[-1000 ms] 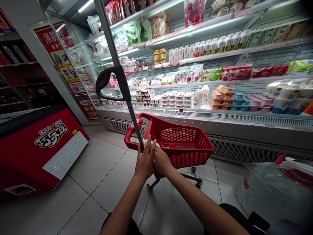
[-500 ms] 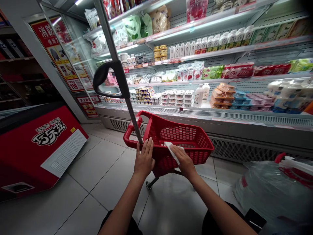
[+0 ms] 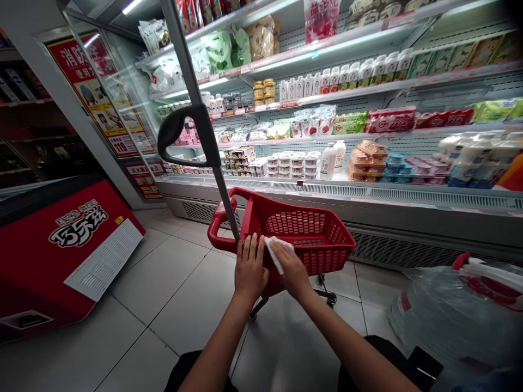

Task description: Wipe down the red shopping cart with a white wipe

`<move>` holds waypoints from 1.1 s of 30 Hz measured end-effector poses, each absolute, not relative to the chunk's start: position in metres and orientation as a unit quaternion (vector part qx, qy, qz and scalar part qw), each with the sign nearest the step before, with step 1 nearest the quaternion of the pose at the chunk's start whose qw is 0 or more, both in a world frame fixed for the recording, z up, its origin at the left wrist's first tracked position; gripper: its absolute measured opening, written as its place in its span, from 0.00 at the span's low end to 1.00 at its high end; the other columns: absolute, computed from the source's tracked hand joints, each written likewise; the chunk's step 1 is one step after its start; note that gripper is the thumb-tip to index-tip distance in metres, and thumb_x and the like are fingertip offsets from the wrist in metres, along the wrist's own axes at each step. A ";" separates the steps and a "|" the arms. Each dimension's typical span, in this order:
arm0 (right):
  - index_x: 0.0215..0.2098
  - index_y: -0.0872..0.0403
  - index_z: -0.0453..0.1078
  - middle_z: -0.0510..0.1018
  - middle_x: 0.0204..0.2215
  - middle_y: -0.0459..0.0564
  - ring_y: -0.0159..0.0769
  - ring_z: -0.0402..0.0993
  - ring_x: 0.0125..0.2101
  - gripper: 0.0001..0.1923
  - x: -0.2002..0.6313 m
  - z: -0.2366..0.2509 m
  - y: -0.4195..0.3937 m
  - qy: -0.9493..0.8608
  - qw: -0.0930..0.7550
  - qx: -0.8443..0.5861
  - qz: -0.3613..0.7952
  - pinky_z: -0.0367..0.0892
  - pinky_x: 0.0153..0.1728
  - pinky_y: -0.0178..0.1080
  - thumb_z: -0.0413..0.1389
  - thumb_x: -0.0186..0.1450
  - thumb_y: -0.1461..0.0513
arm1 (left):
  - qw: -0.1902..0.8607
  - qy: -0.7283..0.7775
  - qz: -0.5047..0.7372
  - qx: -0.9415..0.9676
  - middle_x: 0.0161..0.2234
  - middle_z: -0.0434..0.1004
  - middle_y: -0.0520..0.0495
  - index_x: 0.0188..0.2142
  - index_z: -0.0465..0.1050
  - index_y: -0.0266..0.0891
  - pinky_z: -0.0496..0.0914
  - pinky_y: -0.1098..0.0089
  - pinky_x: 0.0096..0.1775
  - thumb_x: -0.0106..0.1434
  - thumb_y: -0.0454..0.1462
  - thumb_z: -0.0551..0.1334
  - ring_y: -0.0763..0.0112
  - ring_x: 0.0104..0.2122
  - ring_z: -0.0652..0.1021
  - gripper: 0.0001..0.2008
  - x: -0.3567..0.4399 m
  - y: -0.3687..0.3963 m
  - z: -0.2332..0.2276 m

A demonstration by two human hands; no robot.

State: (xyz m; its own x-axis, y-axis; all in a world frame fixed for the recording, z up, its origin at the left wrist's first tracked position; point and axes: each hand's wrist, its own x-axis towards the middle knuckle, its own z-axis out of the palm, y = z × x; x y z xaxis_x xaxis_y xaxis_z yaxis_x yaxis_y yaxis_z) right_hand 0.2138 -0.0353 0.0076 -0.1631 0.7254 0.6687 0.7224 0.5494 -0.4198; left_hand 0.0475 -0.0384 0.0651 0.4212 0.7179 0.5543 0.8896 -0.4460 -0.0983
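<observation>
- Left hand [image 3: 250, 268] lies flat, fingers together, on the red shopping basket's [image 3: 310, 239] near rim.
- Right hand [image 3: 289, 265] presses a white wipe [image 3: 273, 249] on that rim.
- Bare floor tiles [image 3: 171, 288] lie left.

This is a shop, a small supermarket or convenience store. An open refrigerated display case [image 3: 368, 185] runs along the wall, its lit shelves [image 3: 327, 90] packed with rows of bottles [image 3: 351, 73], yoghurt cups [image 3: 292, 166], cartons and bagged goods, with price strips along the shelf edges. A red plastic shopping basket on wheels [image 3: 302, 234] with a tall pull handle [image 3: 183, 128] stands on the pale tiled floor [image 3: 163, 294]. To the left sits a red chest freezer [image 3: 69, 245] with a printed logo, and behind it a red-bordered notice [image 3: 98, 92] hangs on the wall.
</observation>
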 end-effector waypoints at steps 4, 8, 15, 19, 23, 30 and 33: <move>0.73 0.54 0.56 0.65 0.69 0.53 0.38 0.59 0.69 0.43 0.175 0.026 -0.032 -0.772 0.462 -0.436 0.014 0.57 0.69 0.51 0.44 0.59 0.75 | 0.202 -0.491 -0.244 -0.811 0.73 0.52 0.37 0.75 0.36 0.29 0.54 0.55 0.71 0.66 0.28 0.52 0.59 0.72 0.55 0.41 0.046 -0.036 0.060; 0.73 0.50 0.56 0.67 0.68 0.50 0.39 0.61 0.67 0.42 0.212 0.014 -0.034 -0.781 0.431 -0.451 -0.011 0.58 0.69 0.51 0.44 0.61 0.74 | 0.199 -0.477 -0.211 -0.830 0.74 0.51 0.40 0.75 0.41 0.35 0.51 0.53 0.72 0.62 0.29 0.56 0.56 0.73 0.54 0.44 0.036 -0.034 0.061; 0.72 0.46 0.58 0.71 0.65 0.48 0.42 0.66 0.64 0.37 0.304 -0.021 -0.048 -0.744 0.386 -0.545 -0.044 0.59 0.68 0.54 0.45 0.65 0.71 | 0.204 -0.516 -0.218 -0.802 0.73 0.53 0.35 0.69 0.62 0.41 0.53 0.39 0.69 0.56 0.29 0.64 0.39 0.72 0.54 0.41 0.041 -0.033 0.061; 0.72 0.48 0.58 0.72 0.64 0.51 0.44 0.67 0.64 0.39 0.277 -0.014 -0.046 -0.739 0.386 -0.551 -0.044 0.59 0.68 0.55 0.46 0.64 0.72 | 0.199 -0.527 -0.235 -0.792 0.75 0.47 0.39 0.69 0.63 0.47 0.53 0.32 0.67 0.53 0.29 0.66 0.33 0.72 0.49 0.43 0.053 -0.037 0.057; 0.74 0.53 0.53 0.67 0.68 0.53 0.40 0.62 0.67 0.43 0.215 0.004 -0.033 -0.767 0.400 -0.501 -0.033 0.58 0.69 0.51 0.45 0.61 0.74 | 0.206 -0.509 -0.231 -0.803 0.75 0.43 0.38 0.72 0.57 0.42 0.52 0.41 0.70 0.59 0.29 0.62 0.43 0.73 0.49 0.41 0.055 -0.037 0.052; 0.75 0.51 0.49 0.63 0.70 0.50 0.39 0.58 0.69 0.47 0.238 -0.012 -0.037 -0.778 0.392 -0.485 -0.070 0.59 0.69 0.51 0.44 0.58 0.76 | 0.210 -0.479 -0.188 -0.831 0.75 0.44 0.42 0.74 0.49 0.38 0.50 0.49 0.72 0.59 0.29 0.59 0.52 0.74 0.49 0.44 0.034 -0.029 0.056; 0.75 0.49 0.49 0.65 0.69 0.49 0.40 0.61 0.68 0.48 0.289 -0.031 -0.052 -0.753 0.383 -0.527 -0.090 0.59 0.69 0.53 0.43 0.58 0.76 | 0.208 -0.485 -0.197 -0.826 0.74 0.49 0.45 0.73 0.52 0.38 0.50 0.45 0.71 0.59 0.30 0.60 0.46 0.73 0.50 0.43 0.029 -0.027 0.059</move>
